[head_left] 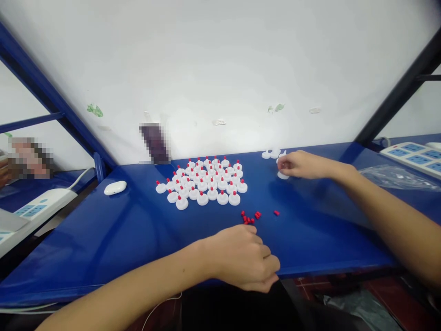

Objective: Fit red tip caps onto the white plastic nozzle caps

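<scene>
At the right, my right hand (298,164) reaches out over the blue table, its thumb and fingers pinched round a white nozzle cap (283,176). Several uncapped white nozzle caps (266,155) stand by the wall just behind it. My left hand (246,259) is near the front edge with its fingers curled in; whatever they may hold is hidden. Small red tip covers (248,220) lie loose just beyond it, and another red tip cover (276,213) lies apart to the right. A dense group of white nozzle caps with red tips (212,194) stands at the table's middle.
A white earphone case (115,188) lies on the blue table (138,239) at the left. Power strips (43,207) flank both sides. A clear plastic bag (396,178) is at the right, and a dark pixelated object (155,143) leans on the wall.
</scene>
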`<action>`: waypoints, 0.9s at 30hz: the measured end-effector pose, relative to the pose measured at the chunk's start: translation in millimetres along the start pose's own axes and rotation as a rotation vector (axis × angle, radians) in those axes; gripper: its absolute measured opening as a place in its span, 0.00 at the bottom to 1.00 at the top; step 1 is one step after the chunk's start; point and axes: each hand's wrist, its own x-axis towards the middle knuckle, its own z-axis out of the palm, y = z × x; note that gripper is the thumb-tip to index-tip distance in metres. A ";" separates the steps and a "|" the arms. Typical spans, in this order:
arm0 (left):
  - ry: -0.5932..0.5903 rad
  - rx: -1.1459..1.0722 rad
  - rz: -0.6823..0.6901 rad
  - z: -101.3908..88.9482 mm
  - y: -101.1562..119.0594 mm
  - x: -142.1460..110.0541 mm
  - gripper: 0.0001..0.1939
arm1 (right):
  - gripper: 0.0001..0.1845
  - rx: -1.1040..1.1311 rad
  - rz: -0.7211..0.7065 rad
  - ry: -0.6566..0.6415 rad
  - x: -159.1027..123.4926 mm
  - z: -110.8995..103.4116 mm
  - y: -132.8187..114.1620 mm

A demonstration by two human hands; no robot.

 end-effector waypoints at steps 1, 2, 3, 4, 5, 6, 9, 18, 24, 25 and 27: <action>0.015 0.012 0.013 -3.2 -7.0 -0.4 0.12 | 0.04 0.004 -0.024 0.043 -0.4 0.0 -5.6; 0.045 0.028 0.006 -7.1 -15.8 -1.0 0.13 | 0.04 0.018 -0.047 0.087 -1.0 0.1 -12.4; 0.087 0.041 -0.012 -11.4 -25.8 -1.8 0.13 | 0.05 0.040 -0.064 0.134 -1.9 0.5 -20.6; 0.127 0.047 -0.042 -15.4 -36.2 -2.8 0.14 | 0.06 0.062 -0.089 0.172 -2.9 1.3 -29.6; 0.183 0.028 -0.081 -18.8 -46.0 -4.0 0.13 | 0.06 0.081 -0.127 0.204 -4.0 2.7 -39.3; 0.251 -0.015 -0.130 -20.9 -54.3 -5.5 0.12 | 0.06 0.099 -0.179 0.208 -5.2 4.6 -49.2; 0.490 -0.106 -0.274 -18.6 -65.5 -11.7 0.11 | 0.08 0.130 -0.368 0.141 -8.0 13.4 -74.5; 0.475 0.134 -0.168 0.7 -58.0 -24.6 0.06 | 0.13 -0.011 -0.324 0.042 -1.6 36.1 -66.5; 0.485 0.104 -0.222 1.0 -68.7 -23.6 0.06 | 0.19 -0.078 -0.289 0.060 -0.7 33.8 -62.9; 0.487 0.105 -0.221 1.4 -68.8 -23.8 0.06 | 0.18 -0.066 -0.314 0.111 -1.9 34.3 -68.6; 0.529 0.119 -0.211 1.8 -67.9 -23.9 0.04 | 0.18 0.011 -0.365 0.230 -6.0 36.9 -85.0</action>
